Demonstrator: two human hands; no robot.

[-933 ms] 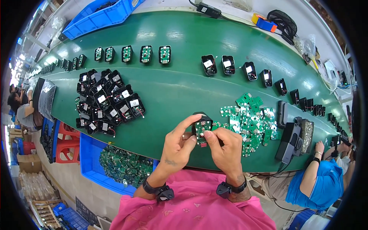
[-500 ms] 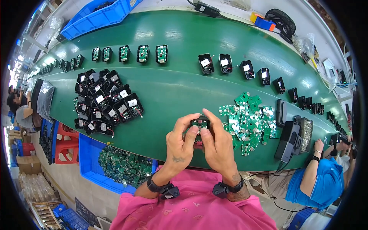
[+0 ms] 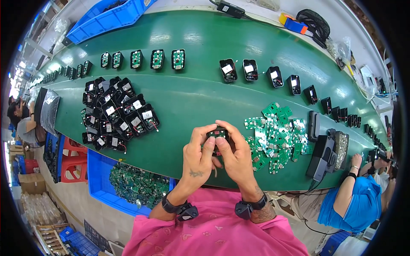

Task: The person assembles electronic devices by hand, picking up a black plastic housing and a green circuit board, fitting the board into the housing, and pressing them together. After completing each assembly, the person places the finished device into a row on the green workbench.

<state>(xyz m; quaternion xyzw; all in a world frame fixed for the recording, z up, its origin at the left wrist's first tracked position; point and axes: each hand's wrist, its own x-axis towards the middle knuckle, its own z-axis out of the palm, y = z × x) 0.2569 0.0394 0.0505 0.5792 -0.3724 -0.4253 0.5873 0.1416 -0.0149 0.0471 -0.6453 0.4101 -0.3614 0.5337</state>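
Observation:
Between both hands, above the near edge of the green bench, I hold a small black plastic housing [image 3: 218,132] with a green circuit board in it. My left hand [image 3: 199,155] wraps its left side, and my right hand [image 3: 236,153] wraps the right. Both thumbs press side by side on the board and cover much of it. Just right of my right hand lies a heap of loose green circuit boards [image 3: 275,136]. Farther left is a pile of black housings [image 3: 114,111] with white labelled parts and thin wires inside.
Housings with boards [image 3: 157,59] line the bench's far left; open black housings [image 3: 250,69] curve off to the right. Black devices [image 3: 322,155] stand beyond the loose boards. A blue bin of boards [image 3: 96,179] sits below the bench edge. A co-worker in blue [image 3: 358,200] sits at right.
Both hands have shifted slightly left with the housing, and it has turned a little in my grip. My thumbs stay pressed on the board.

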